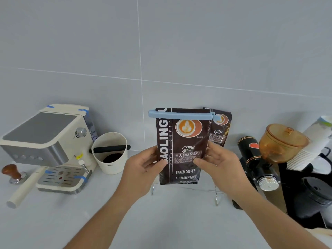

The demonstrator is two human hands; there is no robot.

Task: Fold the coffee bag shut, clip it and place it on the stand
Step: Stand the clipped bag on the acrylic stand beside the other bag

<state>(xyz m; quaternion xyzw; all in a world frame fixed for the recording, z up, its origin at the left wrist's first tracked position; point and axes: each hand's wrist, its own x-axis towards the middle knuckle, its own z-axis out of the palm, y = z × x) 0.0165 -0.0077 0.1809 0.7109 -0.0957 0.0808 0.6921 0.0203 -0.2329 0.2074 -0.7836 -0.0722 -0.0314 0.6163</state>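
A dark brown coffee bag (pixel 182 139) stands upright in the middle of the counter, its top folded over and held by a light blue clip (pixel 180 115) running across it. My left hand (pixel 143 168) grips the bag's left edge, thumb on its front. My right hand (pixel 218 164) grips the right edge the same way. The bag's bottom sits at a thin wire stand (pixel 216 194) whose legs show below and to the right. A second, similar coffee bag (pixel 221 128) leans against the wall just behind.
A cream espresso machine (pixel 48 146) stands at the left, with a tamper (pixel 11 172), a portafilter handle (pixel 21 191) and a cream knock box (pixel 110 153). A black grinder (pixel 256 159) with an amber hopper (pixel 282 142), stacked paper cups (pixel 312 146) and black lids (pixel 316 196) fill the right.
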